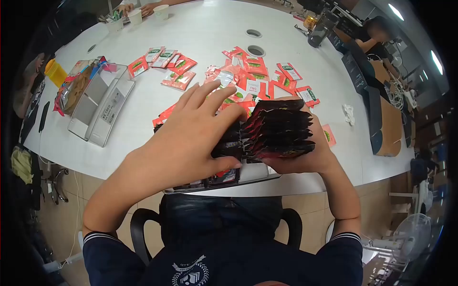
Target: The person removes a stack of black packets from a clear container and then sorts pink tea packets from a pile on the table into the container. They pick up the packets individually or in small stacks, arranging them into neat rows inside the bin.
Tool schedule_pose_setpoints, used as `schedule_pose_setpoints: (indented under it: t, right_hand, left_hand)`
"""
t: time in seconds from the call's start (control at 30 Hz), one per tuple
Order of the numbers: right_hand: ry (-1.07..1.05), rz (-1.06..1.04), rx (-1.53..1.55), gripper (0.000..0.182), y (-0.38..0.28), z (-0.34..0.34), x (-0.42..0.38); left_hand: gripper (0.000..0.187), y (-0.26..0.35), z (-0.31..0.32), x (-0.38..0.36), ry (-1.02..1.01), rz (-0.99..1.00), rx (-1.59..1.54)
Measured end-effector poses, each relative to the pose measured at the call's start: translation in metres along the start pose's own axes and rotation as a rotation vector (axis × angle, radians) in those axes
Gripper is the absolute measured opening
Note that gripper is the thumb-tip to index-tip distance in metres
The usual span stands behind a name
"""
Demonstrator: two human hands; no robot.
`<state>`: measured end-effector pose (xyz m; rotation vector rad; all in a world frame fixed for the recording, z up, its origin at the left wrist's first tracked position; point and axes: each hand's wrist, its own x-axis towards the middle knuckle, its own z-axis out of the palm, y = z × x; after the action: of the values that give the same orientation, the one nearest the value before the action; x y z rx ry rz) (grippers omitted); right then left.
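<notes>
My right hand (312, 152) is wrapped around a thick stack of black sachets (279, 128), held with their crimped edges facing up and left. Spread over more dark packets is my left hand (191, 126), its fingers apart and its thumb pointing at the stack. Whether its fingertips touch the packets is hard to see. Under both hands, at the table's front edge, lies a tray (255, 172) with dark packets in its left part; my hands hide much of it. Red and white sachets (255, 86) are scattered just beyond my hands.
A grey metal holder (102, 109) with packets stands at left, a yellow cup (56, 71) behind it. Paper cups (135, 17) and another person's hands are at the far edge. Cardboard boxes (384, 121) line the right edge, near a crumpled tissue (348, 115). A person sits at far right.
</notes>
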<state>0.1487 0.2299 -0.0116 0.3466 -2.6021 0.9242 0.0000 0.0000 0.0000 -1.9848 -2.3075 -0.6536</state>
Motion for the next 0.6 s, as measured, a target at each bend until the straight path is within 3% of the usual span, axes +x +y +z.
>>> schedule_pose_setpoints:
  t: [0.6]
  right_hand:
    - [0.043, -0.052, -0.066, 0.071, 0.009, 0.008, -0.004]
  left_hand:
    - [0.077, -0.002, -0.004, 0.004, 0.009, 0.047, -0.091]
